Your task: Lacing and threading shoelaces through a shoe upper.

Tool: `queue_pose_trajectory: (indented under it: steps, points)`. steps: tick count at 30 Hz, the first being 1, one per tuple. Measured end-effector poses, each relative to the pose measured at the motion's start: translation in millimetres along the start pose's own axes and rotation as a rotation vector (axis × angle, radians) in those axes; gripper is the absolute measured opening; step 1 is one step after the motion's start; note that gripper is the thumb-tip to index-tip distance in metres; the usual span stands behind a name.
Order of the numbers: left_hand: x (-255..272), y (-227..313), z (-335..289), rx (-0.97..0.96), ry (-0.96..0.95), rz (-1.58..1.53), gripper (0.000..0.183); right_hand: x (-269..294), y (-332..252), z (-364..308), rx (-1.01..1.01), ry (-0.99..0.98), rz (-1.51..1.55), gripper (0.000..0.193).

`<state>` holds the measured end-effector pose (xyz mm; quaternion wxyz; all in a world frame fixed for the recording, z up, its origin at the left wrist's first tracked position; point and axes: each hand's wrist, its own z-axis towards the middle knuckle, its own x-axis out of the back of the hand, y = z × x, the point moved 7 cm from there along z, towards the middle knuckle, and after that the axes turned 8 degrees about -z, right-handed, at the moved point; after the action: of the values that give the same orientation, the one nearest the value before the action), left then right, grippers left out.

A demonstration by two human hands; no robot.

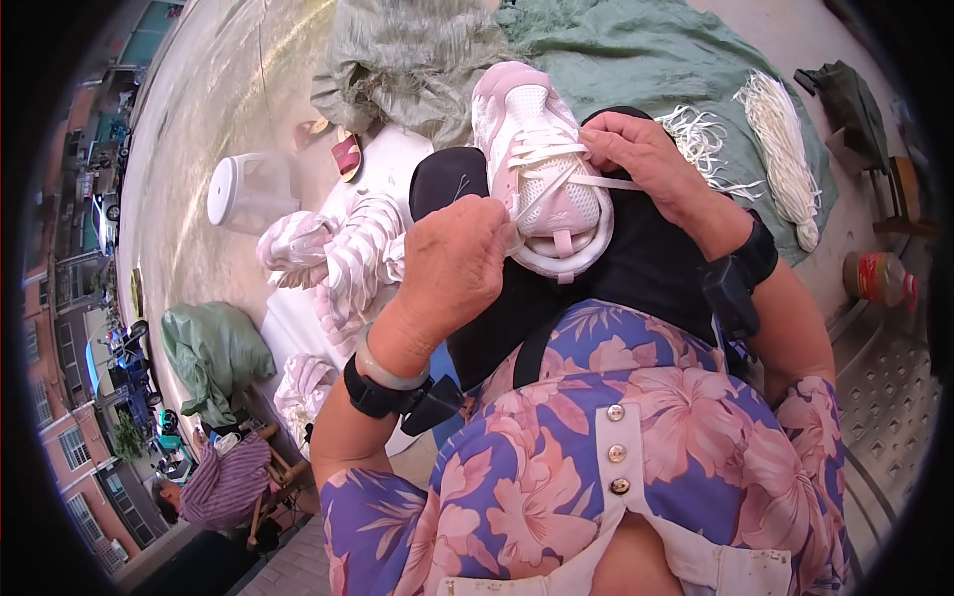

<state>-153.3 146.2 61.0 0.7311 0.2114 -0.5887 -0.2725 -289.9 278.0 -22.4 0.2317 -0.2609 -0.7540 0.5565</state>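
A pink-and-white sneaker (530, 104) rests on my lap, toe pointing away and collar toward me. White shoelace (545, 149) crosses its tongue in several rows. My left hand (457, 260) is closed beside the sneaker's left collar, its fingertips pinched on the shoelace near the edge. My right hand (661, 169) pinches at the lacing from the right side, thumb and forefinger together by the upper eyelets. One lace strand runs from the tongue to beneath that hand. The fingertips of my left hand are partly hidden.
Pink-and-white shoes (363, 243) lie heaped at my left. A bundle of white laces (782, 149) and loose laces (696, 139) lie on green sheeting (636, 50) at right. A white stool (248, 189), a sandal (346, 156) and a red-labelled jar (879, 278) stand around. Another person (227, 482) sits far left.
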Motion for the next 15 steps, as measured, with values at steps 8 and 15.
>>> queue_pose_trajectory:
  steps: [8, 15]
  points:
    - [16, 17, -10, 0.179, -0.212, -0.36, 0.008, 1, -45, -6, 0.453, 0.196, -0.331, 0.031]
    - [45, 48, 7, -0.089, 0.087, -0.707, 0.005, -69, -94, -43, 0.312, -0.447, -0.132, 0.036]
